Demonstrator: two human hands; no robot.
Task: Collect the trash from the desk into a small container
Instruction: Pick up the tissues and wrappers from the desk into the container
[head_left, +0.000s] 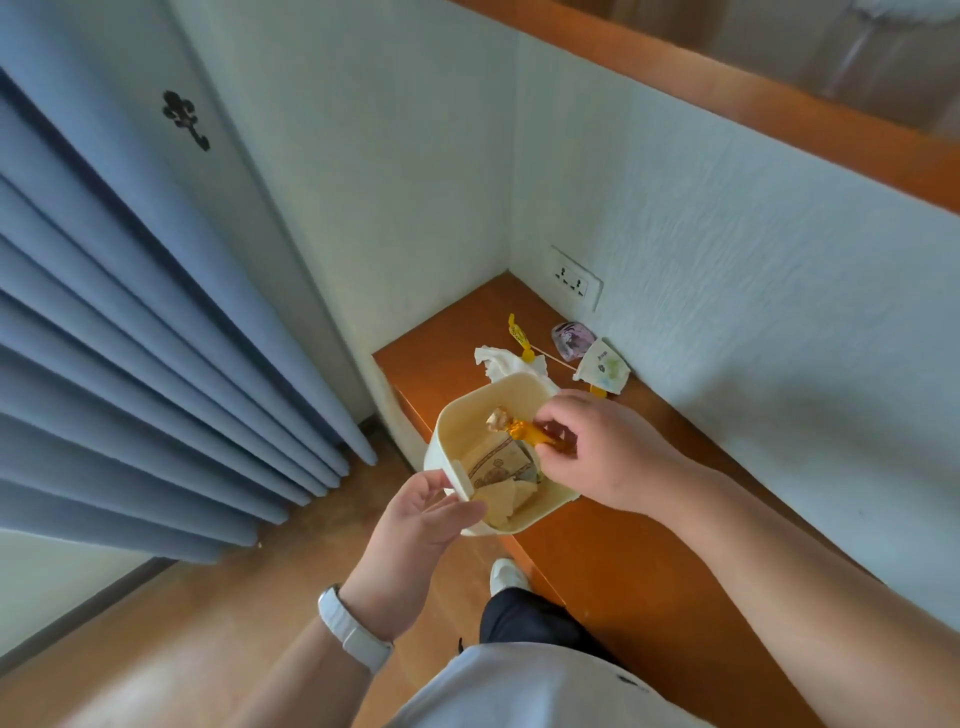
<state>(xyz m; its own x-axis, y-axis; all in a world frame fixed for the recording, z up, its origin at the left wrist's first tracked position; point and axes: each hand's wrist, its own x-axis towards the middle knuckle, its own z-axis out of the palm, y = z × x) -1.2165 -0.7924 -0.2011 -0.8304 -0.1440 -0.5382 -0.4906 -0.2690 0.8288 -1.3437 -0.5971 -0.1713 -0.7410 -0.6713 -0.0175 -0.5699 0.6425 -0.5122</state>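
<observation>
My left hand grips the near rim of a small cream container, held over the left edge of the orange desk. Paper scraps lie inside it. My right hand pinches an orange candy wrapper above the container's opening. Beyond the container on the desk lie a crumpled white tissue, a yellow wrapper on a thin stick, a purple packet and a white printed packet.
White walls enclose the desk at the back and right, with a wall socket near the corner. Blue curtains hang on the left. Wooden floor and my shoe are below.
</observation>
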